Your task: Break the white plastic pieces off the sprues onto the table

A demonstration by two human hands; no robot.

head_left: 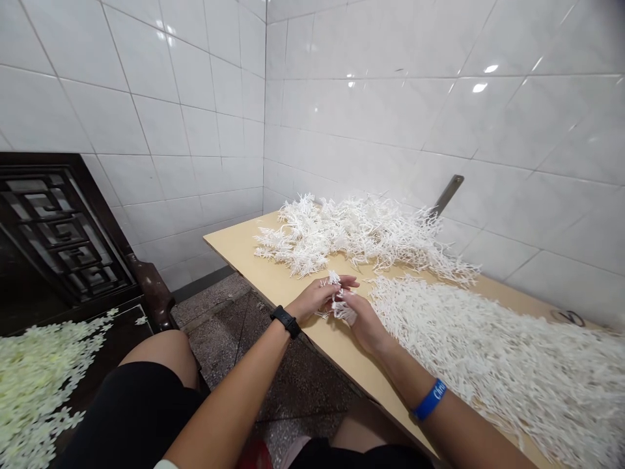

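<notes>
my left hand (319, 298) and right hand (362, 320) meet over the near edge of the board (244, 246), the fingers of both curled in and pinched on one small white sprig (336, 294). the left grips its top between thumb and fingertips and the right closes on its lower part, so the sprig sits right between the two hands, touching both, just above the board. a black watch (286, 321) is on my left wrist and a blue band (428, 399) on my right. on the board, beyond my hands, lies the far heap (351, 231) of white sprigs, loosely tangled. just beside my right hand starts the near heap (488, 352), laid flatter and running off to the right along the wall (488, 130). away to my left, past my knee, a dark top (110, 339) holds a spread of pale flowers (34, 384), well apart from both hands.
</notes>
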